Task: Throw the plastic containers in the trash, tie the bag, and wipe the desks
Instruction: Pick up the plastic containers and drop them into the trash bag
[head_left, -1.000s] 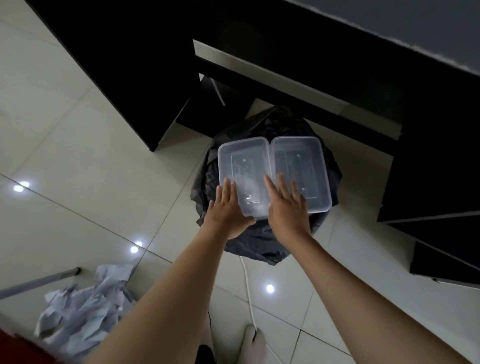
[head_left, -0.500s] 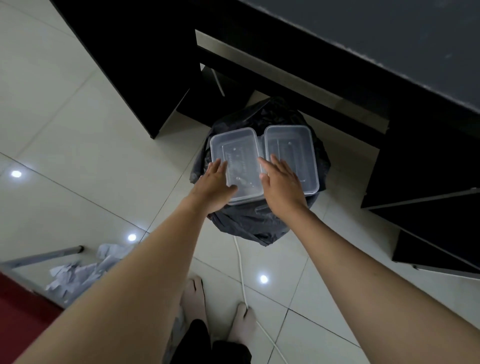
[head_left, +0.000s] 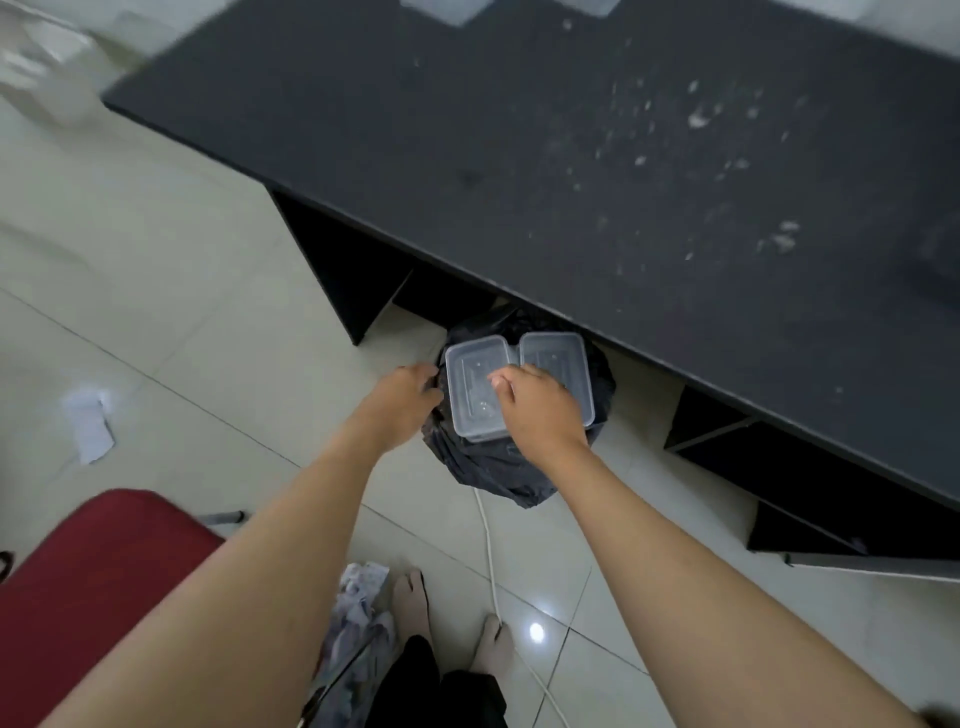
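Two clear plastic containers (head_left: 475, 384) lie side by side on top of the black trash bag (head_left: 498, 470), which stands on the floor under the front edge of the black desk (head_left: 571, 171). My left hand (head_left: 402, 397) grips the bag's left rim beside the containers. My right hand (head_left: 540, 408) rests over the containers with its fingers curled; whether it grips one I cannot tell. The desk top carries white crumbs and dust at the right.
A red chair seat (head_left: 98, 566) is at the lower left. A white cable (head_left: 491, 561) runs across the tiled floor from the bag toward my bare feet (head_left: 452, 618). Crumpled paper (head_left: 361, 603) lies by my feet, and a paper scrap (head_left: 88, 423) at the left.
My view has risen, so the desk top now shows. My left hand slid off the containers to the bag's left rim. My right hand's fingers curled over the containers.
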